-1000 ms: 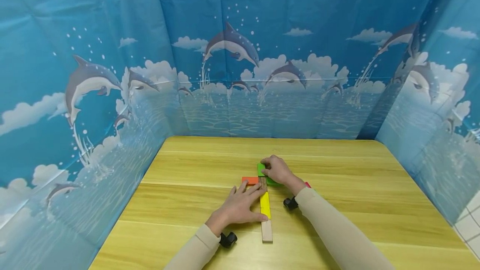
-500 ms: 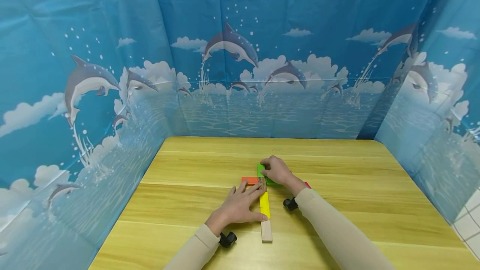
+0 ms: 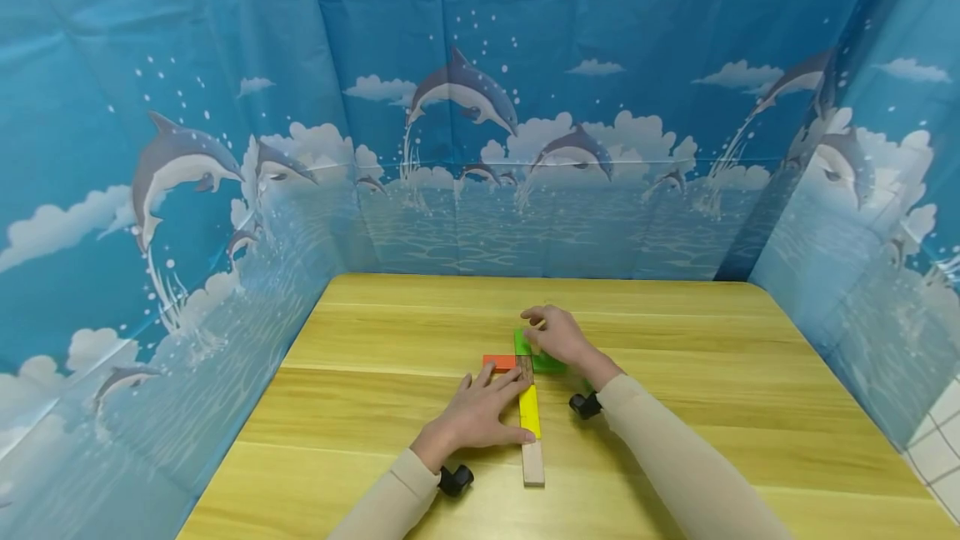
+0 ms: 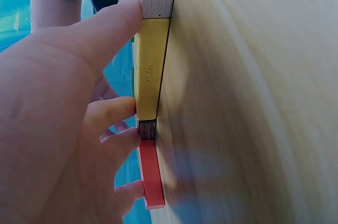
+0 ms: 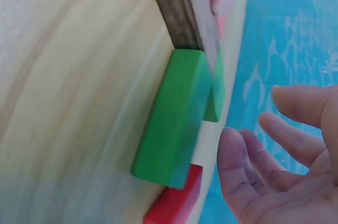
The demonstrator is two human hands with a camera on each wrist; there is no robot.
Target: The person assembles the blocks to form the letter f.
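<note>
Wooden blocks lie flat in a cross: a pale block (image 3: 533, 465), a yellow block (image 3: 529, 411), a dark brown block (image 3: 525, 368) and a light green block (image 3: 521, 342) run in a line away from me. An orange-red block (image 3: 499, 362) extends left of the brown one, a green block (image 5: 171, 115) right. My left hand (image 3: 480, 417) rests along the line, its thumb (image 4: 129, 10) where pale and yellow meet, fingertips at the yellow, brown and orange-red blocks. Above the light green block hovers my right hand (image 3: 558, 334), fingers loosely bent and holding nothing.
Past the green block's outer end lies a red block (image 5: 177, 197), hidden by my right arm in the head view. The wooden table (image 3: 360, 407) is bordered by blue dolphin-print curtains (image 3: 480, 215) at the back and sides. Black wrist cameras (image 3: 456, 480) sit under both wrists.
The right hand has let go of the light green block, rising slightly with thumb and finger spreading apart, and its forearm has shifted a little right. The left hand stays where it was.
</note>
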